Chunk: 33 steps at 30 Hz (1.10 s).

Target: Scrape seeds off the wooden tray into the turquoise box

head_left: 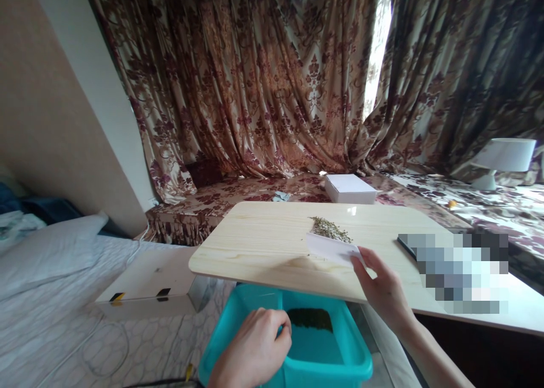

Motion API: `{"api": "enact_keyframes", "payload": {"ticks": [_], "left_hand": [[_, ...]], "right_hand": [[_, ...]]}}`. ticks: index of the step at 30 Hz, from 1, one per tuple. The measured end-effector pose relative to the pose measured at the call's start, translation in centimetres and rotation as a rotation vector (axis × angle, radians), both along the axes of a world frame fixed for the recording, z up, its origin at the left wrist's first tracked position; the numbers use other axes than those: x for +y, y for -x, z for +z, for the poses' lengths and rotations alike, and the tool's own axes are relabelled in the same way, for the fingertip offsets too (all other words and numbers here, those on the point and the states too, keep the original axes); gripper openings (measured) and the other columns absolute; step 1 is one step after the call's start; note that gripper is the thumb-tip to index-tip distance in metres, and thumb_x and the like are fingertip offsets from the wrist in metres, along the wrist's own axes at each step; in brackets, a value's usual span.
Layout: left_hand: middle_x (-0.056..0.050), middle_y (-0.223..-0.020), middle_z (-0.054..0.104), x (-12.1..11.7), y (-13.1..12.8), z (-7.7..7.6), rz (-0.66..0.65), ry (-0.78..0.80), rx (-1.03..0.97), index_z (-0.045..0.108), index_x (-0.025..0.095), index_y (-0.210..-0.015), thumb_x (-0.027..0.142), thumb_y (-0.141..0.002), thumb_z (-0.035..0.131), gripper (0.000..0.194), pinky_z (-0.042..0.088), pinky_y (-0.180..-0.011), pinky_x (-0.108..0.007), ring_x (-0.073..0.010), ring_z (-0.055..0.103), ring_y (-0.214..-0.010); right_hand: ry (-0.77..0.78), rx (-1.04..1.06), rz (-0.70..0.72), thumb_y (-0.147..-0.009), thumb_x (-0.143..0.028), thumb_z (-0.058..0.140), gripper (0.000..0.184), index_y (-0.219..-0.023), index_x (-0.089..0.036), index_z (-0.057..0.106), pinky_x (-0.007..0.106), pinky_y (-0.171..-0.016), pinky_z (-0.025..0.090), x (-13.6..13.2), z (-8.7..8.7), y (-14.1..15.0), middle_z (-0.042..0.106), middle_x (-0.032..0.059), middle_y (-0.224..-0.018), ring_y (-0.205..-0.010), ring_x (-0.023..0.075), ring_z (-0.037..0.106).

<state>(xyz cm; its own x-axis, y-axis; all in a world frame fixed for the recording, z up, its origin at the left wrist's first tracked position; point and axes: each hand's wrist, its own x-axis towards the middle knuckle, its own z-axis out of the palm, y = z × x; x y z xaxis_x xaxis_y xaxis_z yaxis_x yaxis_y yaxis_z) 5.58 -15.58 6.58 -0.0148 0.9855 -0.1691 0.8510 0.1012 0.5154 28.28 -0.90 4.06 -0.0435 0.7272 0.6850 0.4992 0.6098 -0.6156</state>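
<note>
My right hand (380, 289) pinches one end of a folded white paper card (331, 248) between thumb and fingers. The card stands slanted on the wooden tabletop (250, 235), along the near side of a pile of small greenish-brown grains (329, 229). A few loose grains lie around the card. My left hand (261, 342) is curled above the divider of a teal plastic bin (361, 362); its fingertips are hidden, so anything in them cannot be made out. More dark green grains (310, 319) lie in the bin's right compartment.
A dark-edged flat object (407, 246), mostly pixelated, lies on the table's right side. Beyond the table is a white box (351, 188). A larger white box (148, 280) rests on the bed at left, near cables. A lamp (504, 156) stands far right.
</note>
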Motion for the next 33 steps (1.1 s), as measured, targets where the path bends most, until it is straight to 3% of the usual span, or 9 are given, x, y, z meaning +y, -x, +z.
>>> {"api": "enact_keyframes", "payload": {"ticks": [7,14,22,28,33], "left_hand": [[0.001,-0.092,0.069,-0.1,0.0,0.3,0.011,0.006,0.002,0.067,0.027,-0.086,0.026,-0.085,0.041,0.026,0.037,-0.08,-0.025,-0.0179,0.058,-0.093],[0.001,-0.093,0.068,0.0,0.1,-0.1,0.012,-0.001,0.016,0.068,0.027,-0.087,0.027,-0.086,0.041,0.027,0.037,-0.081,-0.025,-0.0178,0.058,-0.094],[-0.002,-0.094,0.069,-0.1,0.0,0.3,0.01,0.004,0.018,0.069,0.024,-0.089,0.026,-0.086,0.04,0.029,0.038,-0.081,-0.025,-0.0191,0.058,-0.095],[-0.002,-0.097,0.069,0.0,-0.2,0.4,-0.001,0.017,0.042,0.069,0.025,-0.093,0.026,-0.088,0.04,0.03,0.038,-0.083,-0.027,-0.0199,0.058,-0.097],[-0.003,-0.097,0.068,-0.1,-0.9,0.6,-0.025,0.028,0.073,0.069,0.024,-0.093,0.025,-0.089,0.038,0.031,0.038,-0.084,-0.028,-0.0204,0.057,-0.097]], "right_hand": [[-0.022,-0.103,-0.009,-0.087,-0.036,0.049,0.019,-0.095,-0.023,0.061,0.03,-0.068,0.055,0.5,-0.3,0.1,0.075,0.0061,-0.086,-0.078,0.022,0.072],[0.078,-0.063,0.132,-0.089,-0.037,0.049,0.021,-0.097,-0.022,0.06,0.027,-0.069,0.055,-0.2,-0.5,-0.3,0.073,0.0073,-0.091,-0.082,0.0194,0.069],[0.146,-0.002,0.208,-0.085,-0.044,0.055,0.023,-0.091,-0.023,0.062,0.024,-0.071,0.055,-2.1,-0.3,-0.4,0.071,0.0038,-0.08,-0.077,0.0185,0.068],[0.265,0.047,0.311,-0.082,-0.049,0.059,0.027,-0.088,-0.023,0.065,0.021,-0.065,0.056,-4.4,-0.2,-2.4,0.071,0.0035,-0.077,-0.072,0.0174,0.068],[0.22,0.166,0.17,-0.073,-0.057,0.065,0.035,-0.083,-0.024,0.065,0.027,-0.064,0.059,-3.8,0.2,-4.2,0.07,0.0042,-0.072,-0.071,0.0215,0.07]]}}
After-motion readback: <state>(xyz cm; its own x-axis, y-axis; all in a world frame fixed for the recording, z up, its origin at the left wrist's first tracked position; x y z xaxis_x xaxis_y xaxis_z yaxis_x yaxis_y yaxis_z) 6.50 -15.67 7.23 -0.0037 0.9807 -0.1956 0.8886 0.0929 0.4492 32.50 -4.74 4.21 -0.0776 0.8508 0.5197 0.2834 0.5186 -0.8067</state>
